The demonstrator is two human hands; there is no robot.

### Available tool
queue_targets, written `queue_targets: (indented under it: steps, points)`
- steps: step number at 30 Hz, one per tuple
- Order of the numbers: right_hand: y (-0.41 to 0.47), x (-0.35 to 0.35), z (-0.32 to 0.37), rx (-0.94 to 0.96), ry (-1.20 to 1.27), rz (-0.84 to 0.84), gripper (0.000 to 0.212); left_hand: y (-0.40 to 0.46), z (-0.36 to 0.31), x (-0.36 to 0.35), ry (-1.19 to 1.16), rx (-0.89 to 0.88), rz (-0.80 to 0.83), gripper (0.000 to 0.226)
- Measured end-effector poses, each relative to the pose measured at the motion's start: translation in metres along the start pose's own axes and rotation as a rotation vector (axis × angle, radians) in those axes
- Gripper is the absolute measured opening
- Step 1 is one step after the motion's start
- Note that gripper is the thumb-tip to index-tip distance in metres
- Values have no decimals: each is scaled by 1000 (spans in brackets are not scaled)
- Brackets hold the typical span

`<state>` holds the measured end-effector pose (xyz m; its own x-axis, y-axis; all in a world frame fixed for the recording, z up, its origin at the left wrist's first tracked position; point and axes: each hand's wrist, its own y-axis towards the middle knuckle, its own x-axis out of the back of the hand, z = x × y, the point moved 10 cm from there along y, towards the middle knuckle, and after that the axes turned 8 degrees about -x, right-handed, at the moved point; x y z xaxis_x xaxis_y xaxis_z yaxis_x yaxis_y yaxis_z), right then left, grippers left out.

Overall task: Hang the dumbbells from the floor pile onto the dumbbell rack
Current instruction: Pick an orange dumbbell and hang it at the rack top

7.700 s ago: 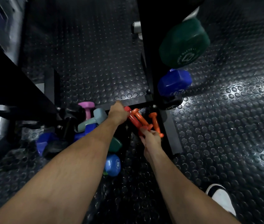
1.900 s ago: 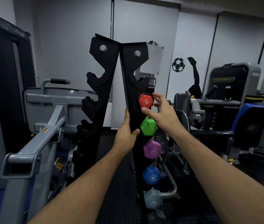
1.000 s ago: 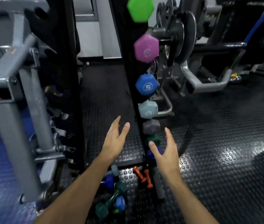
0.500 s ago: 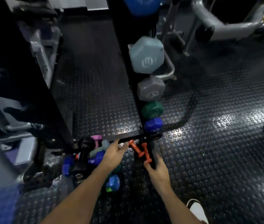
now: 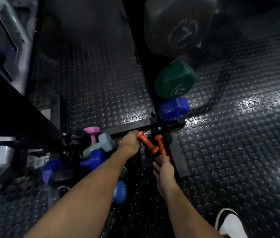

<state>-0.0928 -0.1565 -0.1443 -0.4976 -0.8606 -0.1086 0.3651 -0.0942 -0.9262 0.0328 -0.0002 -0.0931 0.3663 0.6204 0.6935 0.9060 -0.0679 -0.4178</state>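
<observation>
two hands low | left grip curled on orange dumbbell | right grip fingers touching second orange dumbbell

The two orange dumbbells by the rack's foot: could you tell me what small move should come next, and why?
Probably close each hand on one orange dumbbell and lift. The left hand is already at the end of the left orange dumbbell, and the right hand reaches the near end of the right orange dumbbell. Both still lie on the floor.
</observation>
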Motion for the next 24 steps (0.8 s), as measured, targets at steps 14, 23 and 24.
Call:
queue_targets:
  steps: [14, 23, 24]
  points:
    - [55, -27, 4, 90, 101, 29, 21, 42, 16, -24, 38, 68, -89, 26]
    - [35, -20, 18, 213, 49, -80, 19, 30, 19, 9, -123, 97, -180, 7]
    - [31, -18, 21, 226, 28, -95, 20, 27, 16, 13, -153, 96, -176, 5]
